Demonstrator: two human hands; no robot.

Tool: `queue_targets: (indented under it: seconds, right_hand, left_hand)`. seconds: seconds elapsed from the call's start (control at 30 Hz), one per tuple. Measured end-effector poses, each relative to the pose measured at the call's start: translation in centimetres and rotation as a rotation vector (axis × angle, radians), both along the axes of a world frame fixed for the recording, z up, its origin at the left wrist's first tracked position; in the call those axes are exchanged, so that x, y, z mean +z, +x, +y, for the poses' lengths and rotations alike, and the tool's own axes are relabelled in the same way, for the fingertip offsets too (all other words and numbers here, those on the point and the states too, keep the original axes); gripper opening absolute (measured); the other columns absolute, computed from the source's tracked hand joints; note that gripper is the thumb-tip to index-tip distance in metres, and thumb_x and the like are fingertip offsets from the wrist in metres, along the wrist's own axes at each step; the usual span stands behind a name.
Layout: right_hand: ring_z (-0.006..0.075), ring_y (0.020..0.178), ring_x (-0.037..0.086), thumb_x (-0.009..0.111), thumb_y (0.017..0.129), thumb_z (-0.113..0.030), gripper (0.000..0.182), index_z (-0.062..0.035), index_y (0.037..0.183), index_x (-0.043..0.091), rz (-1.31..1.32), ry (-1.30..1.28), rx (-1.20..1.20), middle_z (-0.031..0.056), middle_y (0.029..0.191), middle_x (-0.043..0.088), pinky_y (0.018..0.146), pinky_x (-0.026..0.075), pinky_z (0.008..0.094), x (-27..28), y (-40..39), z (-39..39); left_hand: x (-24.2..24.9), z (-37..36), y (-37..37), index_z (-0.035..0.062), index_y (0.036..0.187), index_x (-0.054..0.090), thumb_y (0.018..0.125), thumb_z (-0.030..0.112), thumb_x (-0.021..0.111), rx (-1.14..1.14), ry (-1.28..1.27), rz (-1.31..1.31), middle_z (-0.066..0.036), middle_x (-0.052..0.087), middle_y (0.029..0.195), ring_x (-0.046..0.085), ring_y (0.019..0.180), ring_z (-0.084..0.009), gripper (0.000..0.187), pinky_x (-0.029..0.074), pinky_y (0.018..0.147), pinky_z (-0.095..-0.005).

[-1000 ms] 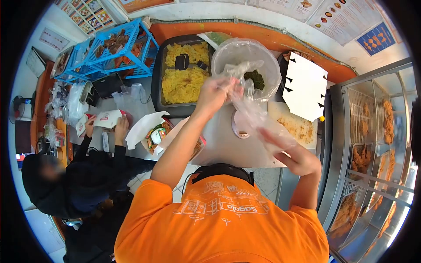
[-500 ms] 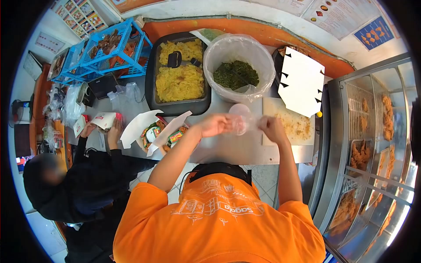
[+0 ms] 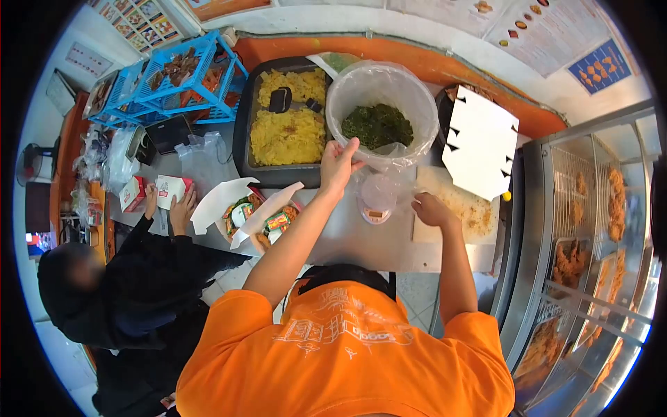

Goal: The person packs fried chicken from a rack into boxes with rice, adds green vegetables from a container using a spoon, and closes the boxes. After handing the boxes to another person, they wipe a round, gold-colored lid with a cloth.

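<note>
My left hand (image 3: 338,167) is at the front left of the lined tub (image 3: 424,101), fingers apart and thumb up, beside thin clear plastic. My right hand (image 3: 432,210) is closed at the left edge of a crumb-covered board (image 3: 425,226), pinching the edge of a clear plastic bag (image 3: 397,179). That bag spreads between my hands above a small round scale (image 3: 376,208). Chopped dark greens (image 3: 379,126) lie in the tub. Left of it stands a black tray (image 3: 244,132) of yellow food (image 3: 288,139).
Two open white boxes (image 3: 226,198) hold food and packets. At the left, a person in black (image 3: 139,292) handles a red and white box (image 3: 171,189). Blue baskets (image 3: 208,76) stand behind. A white cut sheet (image 3: 479,142) and a glass cabinet (image 3: 535,208) are at the right.
My left hand has moved up from over the scale to the tub's front, uncovering the scale. My right hand stays near the board, with the clear plastic now spread wider.
</note>
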State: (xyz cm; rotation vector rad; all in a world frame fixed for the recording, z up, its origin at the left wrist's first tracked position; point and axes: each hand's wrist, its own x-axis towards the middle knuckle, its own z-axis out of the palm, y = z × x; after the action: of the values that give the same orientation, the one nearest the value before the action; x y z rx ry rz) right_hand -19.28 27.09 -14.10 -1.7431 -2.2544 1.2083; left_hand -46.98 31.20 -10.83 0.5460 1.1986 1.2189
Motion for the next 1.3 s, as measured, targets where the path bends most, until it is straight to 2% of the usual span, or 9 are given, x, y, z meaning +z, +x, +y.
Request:
queue_targets:
  seconds: [0.33,0.4,0.5,0.6,0.83,0.93,1.1,1.17,1.3]
  right_hand:
    - [0.0373,0.083,0.066,0.059,0.091,-0.013,0.019,0.0004,0.1,0.068,0.196,0.431,0.063,0.0222,0.095,0.068,0.076,0.053,0.0397,8.4,-3.1,-1.4]
    - [0.0236,0.079,0.065,0.06,0.093,-0.016,0.015,-0.0049,0.102,0.067,1.239,-0.193,-0.382,0.0114,0.095,0.067,0.068,0.051,0.0324,5.1,-0.4,-1.4]
    - [0.0155,0.081,0.059,0.057,0.096,-0.019,0.026,-0.0037,0.117,0.056,1.007,0.161,-1.046,0.0068,0.099,0.062,0.067,0.05,0.0273,2.4,1.0,-1.6]
    - [0.0143,0.082,0.058,0.058,0.096,-0.024,0.03,-0.0031,0.118,0.054,1.259,-0.104,-1.776,0.0044,0.092,0.059,0.066,0.048,0.0263,-1.7,4.5,0.0]
    - [0.0176,0.077,0.055,0.055,0.097,-0.033,0.033,-0.0005,0.106,0.054,1.119,-0.068,-1.61,0.0065,0.079,0.055,0.068,0.046,0.032,-4.0,5.4,0.5]
    - [0.0192,0.069,0.056,0.051,0.099,-0.026,0.028,-0.0004,0.091,0.059,0.557,0.997,-1.084,0.0068,0.078,0.061,0.061,0.046,0.0335,5.2,-2.6,-0.4]
    - [0.0113,0.07,0.06,0.053,0.097,-0.012,0.025,-0.0006,0.115,0.065,0.997,0.247,0.012,0.0104,0.096,0.071,0.062,0.047,0.0217,4.7,-14.6,-7.7]
    - [0.0199,0.096,0.065,0.049,0.099,-0.008,0.04,-0.0063,0.139,0.05,0.867,-0.336,0.308,0.0139,0.114,0.067,0.085,0.051,0.0309,4.0,-20.1,-12.0]
    - [0.0319,0.133,0.043,0.052,0.098,-0.029,0.064,-0.0094,0.152,0.025,1.159,-1.798,-0.028,0.0203,0.147,0.039,0.109,0.035,0.047,-1.5,-26.1,-22.2]
  left_hand:
    - [0.3,1.2,1.1,0.0009,0.121,0.048,0.091,0.036,0.067,0.122,0.1,0.053,-0.013,0.054,0.118,0.06,0.098,-0.0182,0.05,0.052,0.088,-0.0344]
    - [0.7,-1.0,-0.6,0.0027,0.13,0.046,0.092,0.035,0.066,-0.11,0.176,0.347,-0.013,0.057,0.121,0.062,0.098,-0.0175,0.054,0.051,0.09,-0.0321]
    - [3.1,-3.1,-4.7,0.0059,0.137,0.044,0.091,0.033,0.067,-0.587,-0.083,0.62,-0.011,0.061,0.122,0.063,0.102,-0.0159,0.058,0.049,0.089,-0.0305]
    - [3.1,-8.4,-4.3,0.0049,0.126,0.059,0.092,0.03,0.067,-0.038,0.444,0.365,-0.008,0.068,0.108,0.065,0.096,-0.0128,0.043,0.05,0.079,-0.027]
    - [3.3,-16.1,-6.3,0.0022,0.106,0.068,0.093,0.017,0.064,-0.626,-0.025,0.551,-0.01,0.071,0.097,0.067,0.095,-0.0127,0.02,0.052,0.082,-0.0272]
    - [0.3,-21.3,-5.2,-0.0006,0.084,0.069,0.093,0.021,0.065,-0.254,0.147,0.49,-0.008,0.072,0.09,0.068,0.093,-0.0136,0.024,0.052,0.079,-0.0278]
    - [2.6,-27.9,-5.8,-0.0009,0.114,0.065,0.093,0.015,0.062,0.211,0.281,0.792,-0.018,0.059,0.13,0.055,0.123,-0.0328,0.026,0.038,0.106,-0.0418]
    - [6.6,-29.8,-4.9,0.001,0.124,0.058,0.092,0.018,0.064,0.457,0.355,0.9,-0.019,0.053,0.136,0.048,0.129,-0.036,0.037,0.035,0.109,-0.0439]
    - [6.3,-36.0,-4.7,0.0094,0.146,0.035,0.086,0.03,0.068,0.531,0.48,1.342,-0.024,0.037,0.148,0.035,0.138,-0.0434,0.071,0.024,0.114,-0.0532]
